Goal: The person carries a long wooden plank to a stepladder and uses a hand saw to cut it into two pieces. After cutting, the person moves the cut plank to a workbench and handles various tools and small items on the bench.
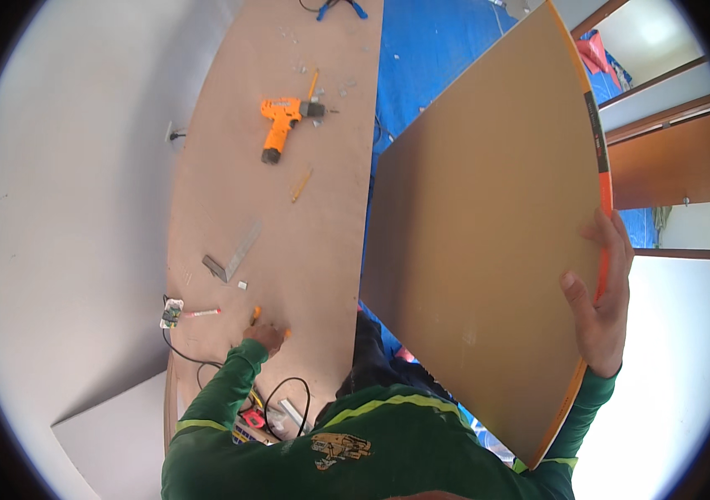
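Observation:
My right hand (pixel 605 312) grips the outer edge of a large brown plasterboard sheet (pixel 488 217), thumb on its face and fingers at the orange edge. The sheet stands tilted beside my body. On the long brown work surface (pixel 305 250), my left hand (pixel 265 337) is closed low over the board, and an orange bit (pixel 287 333) shows by its fingers. What it holds is mostly hidden. Just beyond that hand lies a small orange-and-dark tool (pixel 256 315). Farther up are an angled metal square (pixel 234 256) and a small white piece (pixel 242 285).
An orange cordless drill (pixel 282 125) lies farther along the surface, near yellow sticks (pixel 302 184) and scraps. A blue-handled tool (pixel 341 8) is at the far end. A power outlet box (pixel 172 313) with a black cable sits at the left edge. Blue sheeting (pixel 430 58) covers the floor.

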A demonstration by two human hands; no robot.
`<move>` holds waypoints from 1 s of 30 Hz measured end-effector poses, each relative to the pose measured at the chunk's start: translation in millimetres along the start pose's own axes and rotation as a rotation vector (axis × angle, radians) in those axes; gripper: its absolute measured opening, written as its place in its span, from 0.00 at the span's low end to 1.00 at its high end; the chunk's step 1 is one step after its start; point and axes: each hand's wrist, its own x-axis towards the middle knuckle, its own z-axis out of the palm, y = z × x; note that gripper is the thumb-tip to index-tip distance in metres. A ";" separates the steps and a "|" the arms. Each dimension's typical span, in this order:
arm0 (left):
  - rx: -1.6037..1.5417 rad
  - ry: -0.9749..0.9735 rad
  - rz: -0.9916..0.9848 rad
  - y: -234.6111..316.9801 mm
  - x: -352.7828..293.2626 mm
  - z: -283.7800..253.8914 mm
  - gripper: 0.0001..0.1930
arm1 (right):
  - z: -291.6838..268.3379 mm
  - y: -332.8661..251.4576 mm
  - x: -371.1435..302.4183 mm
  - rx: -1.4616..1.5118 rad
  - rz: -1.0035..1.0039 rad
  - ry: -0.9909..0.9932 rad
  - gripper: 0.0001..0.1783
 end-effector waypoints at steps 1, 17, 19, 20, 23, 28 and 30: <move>0.055 -0.274 -0.014 -2.6 0.2 -11.2 0.19 | 0.8 0.4 -0.6 0.004 -0.021 -0.004 0.46; -0.289 0.827 -0.363 -77.1 43.9 -11.0 0.18 | 30.6 -15.4 -6.7 0.178 -0.303 0.244 0.44; -0.229 0.734 -0.346 -78.9 40.9 6.5 0.19 | 34.7 -9.9 -8.6 0.164 -0.305 0.288 0.43; -0.125 0.687 -0.324 -81.2 42.5 9.3 0.21 | 32.4 -8.8 -8.8 0.171 -0.307 0.283 0.43; -0.102 0.174 -0.372 -87.9 34.4 9.1 0.32 | 24.5 -11.0 -12.8 0.210 -0.307 0.288 0.42; -0.005 0.470 -0.226 -43.3 -6.4 -22.1 0.32 | 44.2 -18.0 -10.5 0.278 -0.350 0.292 0.39; -0.229 0.832 0.087 1.1 -33.2 -67.8 0.22 | 42.7 -27.9 -10.6 0.323 -0.321 0.240 0.39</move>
